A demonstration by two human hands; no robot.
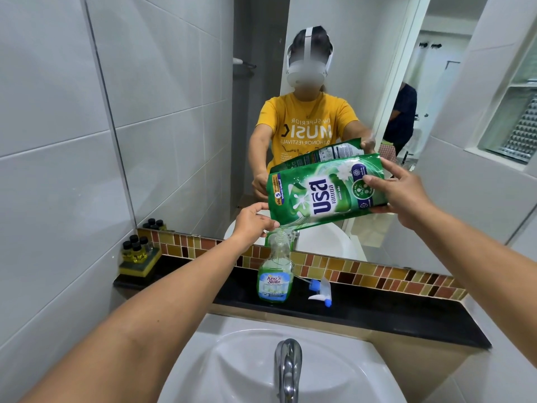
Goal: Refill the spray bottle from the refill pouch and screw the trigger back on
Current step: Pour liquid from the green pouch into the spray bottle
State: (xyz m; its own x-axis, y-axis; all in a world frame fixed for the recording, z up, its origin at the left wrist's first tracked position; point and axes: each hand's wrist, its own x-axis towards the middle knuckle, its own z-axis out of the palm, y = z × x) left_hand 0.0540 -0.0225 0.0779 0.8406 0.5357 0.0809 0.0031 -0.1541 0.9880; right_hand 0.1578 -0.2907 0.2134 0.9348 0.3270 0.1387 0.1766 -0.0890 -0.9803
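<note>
A green refill pouch is tipped over, its lower left corner just above the open neck of the clear spray bottle. The bottle stands upright on the black ledge and is partly filled with green liquid. My left hand pinches the pouch's lower corner by the spout. My right hand grips the raised bottom end of the pouch. The white and blue trigger head lies on the ledge right of the bottle.
A white basin with a chrome tap sits below the ledge. Small dark-capped bottles on a yellow tray stand at the ledge's left end. A mirror behind the ledge reflects a person. Tiled walls close in on both sides.
</note>
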